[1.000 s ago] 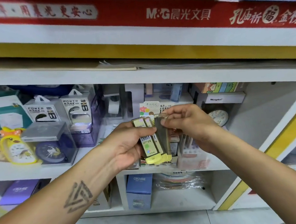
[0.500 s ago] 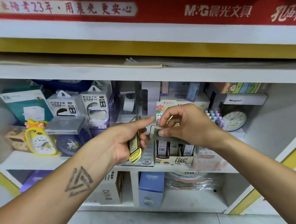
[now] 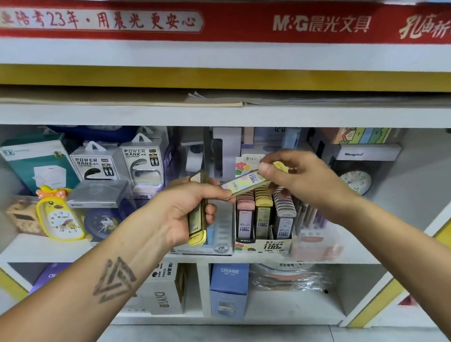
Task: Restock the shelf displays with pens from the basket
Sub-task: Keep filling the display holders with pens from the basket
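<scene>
My left hand (image 3: 187, 211) grips a small stack of slim yellow lead cases (image 3: 198, 224), held upright with their yellow caps at the bottom. My right hand (image 3: 300, 179) pinches one yellow case (image 3: 245, 185) lying nearly flat, just above a cardboard display box (image 3: 265, 246). That box stands on the middle shelf and holds rows of pink, yellow and grey cases (image 3: 263, 208). The single case hovers over the pink and yellow rows, apart from the left hand's stack. No basket is in view.
A clear 2B display (image 3: 220, 235) sits left of the box. Power bank boxes (image 3: 119, 161), a yellow duck clock (image 3: 58, 216) and a boxed dark blue clock (image 3: 101, 222) fill the shelf's left. A round clock (image 3: 357, 182) stands right. Blue CRUHRE box (image 3: 229, 287) sits below.
My right hand has pulled one case off the left hand's stack and carried it right, over the display box. The view has shifted, showing the shelf closer.
</scene>
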### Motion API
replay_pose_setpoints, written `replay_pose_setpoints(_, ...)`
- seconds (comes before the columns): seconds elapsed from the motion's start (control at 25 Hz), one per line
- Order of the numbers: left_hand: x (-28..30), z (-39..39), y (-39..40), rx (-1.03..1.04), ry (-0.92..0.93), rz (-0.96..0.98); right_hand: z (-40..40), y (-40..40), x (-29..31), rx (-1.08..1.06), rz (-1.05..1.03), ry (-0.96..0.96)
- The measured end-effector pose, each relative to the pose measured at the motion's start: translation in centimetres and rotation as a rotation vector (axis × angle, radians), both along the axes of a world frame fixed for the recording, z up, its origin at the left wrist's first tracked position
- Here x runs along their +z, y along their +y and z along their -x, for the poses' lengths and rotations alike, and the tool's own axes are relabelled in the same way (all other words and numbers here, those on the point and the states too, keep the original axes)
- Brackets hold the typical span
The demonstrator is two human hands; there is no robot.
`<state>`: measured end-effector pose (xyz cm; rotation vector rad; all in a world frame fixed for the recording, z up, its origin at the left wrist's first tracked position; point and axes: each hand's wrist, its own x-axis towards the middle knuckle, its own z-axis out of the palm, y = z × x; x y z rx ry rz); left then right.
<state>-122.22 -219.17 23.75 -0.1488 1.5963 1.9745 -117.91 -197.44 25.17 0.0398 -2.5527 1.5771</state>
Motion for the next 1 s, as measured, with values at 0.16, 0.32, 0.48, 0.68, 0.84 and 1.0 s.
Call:
replay_pose_setpoints(0.16, -0.3, -0.2, 0.3, -0.064, -0.053, 0.058, -0.3, 1.2, 0.8, -0.002, 0.152, 0.012)
replay_pose_setpoints(0.32, -0.3, -0.1, 0.2, -0.021, -0.218, -0.008, -0.7, 2.3, 1.2, 0.065, -0.458, 0.071)
replay_pose_setpoints(0.48, -0.2, -0.5, 0.5, -0.028, -0.211, -0.08, -0.7, 1.5, -0.8, 0.078, -0.92, 0.196)
replay_pose_setpoints(0.68, -0.4, -1.0, 1.0, -0.046, -0.21, -0.127, -0.7, 0.9, -2.6, 0.17, -0.994, 0.297)
replay_pose_setpoints(0.84, -0.2, -0.9, 1.1, -0.015, -0.162, -0.097, -0.3, 0.1, -2.3, 0.075, -0.656, 0.204)
replay_pose_setpoints(1.0, -0.2, -0.6, 1.1, 0.048, -0.139, -0.16, -0.8, -2.1, -1.4, 0.18, 0.103, -0.186)
